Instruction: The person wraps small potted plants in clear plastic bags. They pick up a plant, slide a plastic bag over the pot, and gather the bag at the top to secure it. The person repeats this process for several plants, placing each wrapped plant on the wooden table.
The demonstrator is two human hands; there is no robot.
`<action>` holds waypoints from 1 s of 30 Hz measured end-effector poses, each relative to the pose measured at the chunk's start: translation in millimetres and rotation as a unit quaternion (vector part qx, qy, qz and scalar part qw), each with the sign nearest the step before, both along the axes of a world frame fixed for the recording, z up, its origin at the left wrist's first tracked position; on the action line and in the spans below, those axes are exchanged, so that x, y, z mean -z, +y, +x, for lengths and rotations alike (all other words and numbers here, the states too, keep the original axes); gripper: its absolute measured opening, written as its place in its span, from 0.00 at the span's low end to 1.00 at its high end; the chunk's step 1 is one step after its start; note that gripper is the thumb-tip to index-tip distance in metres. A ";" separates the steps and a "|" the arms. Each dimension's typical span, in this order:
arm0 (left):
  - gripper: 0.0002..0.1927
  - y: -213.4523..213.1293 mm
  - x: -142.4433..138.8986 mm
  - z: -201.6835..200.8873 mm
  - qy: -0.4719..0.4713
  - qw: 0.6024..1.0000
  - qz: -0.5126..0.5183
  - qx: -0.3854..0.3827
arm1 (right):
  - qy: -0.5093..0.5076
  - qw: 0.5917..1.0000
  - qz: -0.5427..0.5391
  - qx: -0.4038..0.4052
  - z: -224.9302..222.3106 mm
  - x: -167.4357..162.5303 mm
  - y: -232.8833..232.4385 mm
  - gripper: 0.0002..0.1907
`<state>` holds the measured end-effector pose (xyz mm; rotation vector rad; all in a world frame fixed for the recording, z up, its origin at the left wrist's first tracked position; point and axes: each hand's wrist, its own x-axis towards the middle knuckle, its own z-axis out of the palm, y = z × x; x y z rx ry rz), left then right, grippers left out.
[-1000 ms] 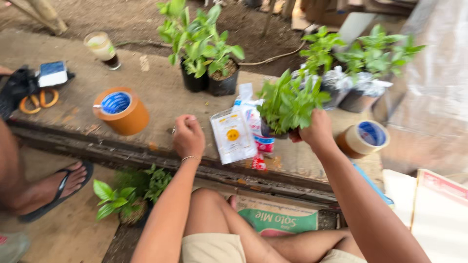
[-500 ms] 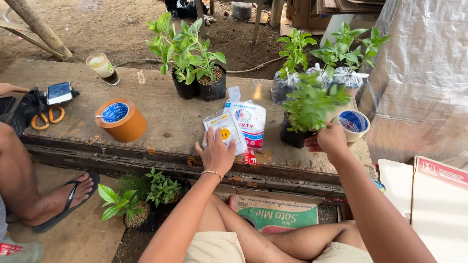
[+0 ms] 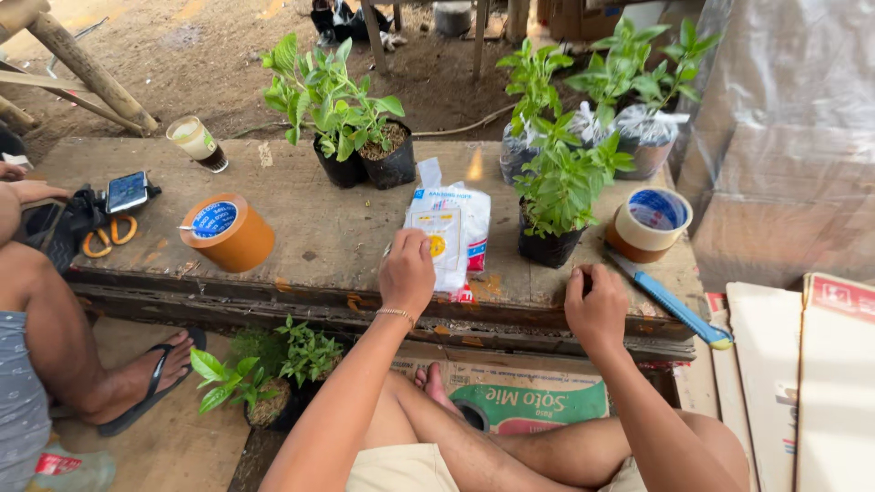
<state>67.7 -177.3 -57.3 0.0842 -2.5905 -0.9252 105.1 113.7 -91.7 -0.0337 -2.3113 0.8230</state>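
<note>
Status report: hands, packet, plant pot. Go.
Left hand flat on white packet, fingers on it. Right hand closed at table edge, beside black potted plant, not touching. Tape rolls off to both sides.

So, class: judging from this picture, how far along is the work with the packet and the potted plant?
Done: the plant stands upright in its black pot on the plank. In hand: the left hand rests on the white packet; the right hand sits at the plank's edge. Left: the tape rolls lie untouched.
</note>
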 end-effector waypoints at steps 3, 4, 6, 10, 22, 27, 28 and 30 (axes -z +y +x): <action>0.22 8.8 -2.5 -16.5 -0.021 0.999 0.027 0.034 | 0.063 0.996 0.062 -0.014 -1.9 5.3 3.5 0.06; 0.24 11.2 -3.1 -21.4 -0.008 0.997 -0.048 0.057 | 0.070 0.994 0.087 -0.012 -2.5 4.0 3.9 0.06; 0.28 17.2 -3.6 -31.1 0.017 0.975 -0.197 0.105 | 0.083 0.987 0.137 -0.007 -1.5 0.2 5.2 0.05; 0.29 30.7 -4.0 -58.2 -0.065 0.979 -0.165 0.105 | 0.104 0.989 0.107 0.009 -11.5 -6.2 5.8 0.07; 0.48 49.4 -17.6 -132.6 -0.151 0.986 -0.038 -0.060 | 0.066 0.990 0.093 0.082 -39.9 0.8 9.5 0.04; 0.62 47.7 -28.4 -116.9 -0.258 0.955 -0.089 -0.117 | 0.070 0.989 0.103 0.075 -42.5 9.2 4.3 0.05; 0.62 44.5 -26.5 -111.6 -0.265 0.953 -0.078 -0.122 | 0.070 0.989 0.103 0.074 -41.8 12.9 3.6 0.05; 0.62 34.6 -20.4 -99.8 -0.277 0.950 -0.057 -0.134 | 0.072 0.990 0.101 0.072 -38.9 19.2 -0.5 0.06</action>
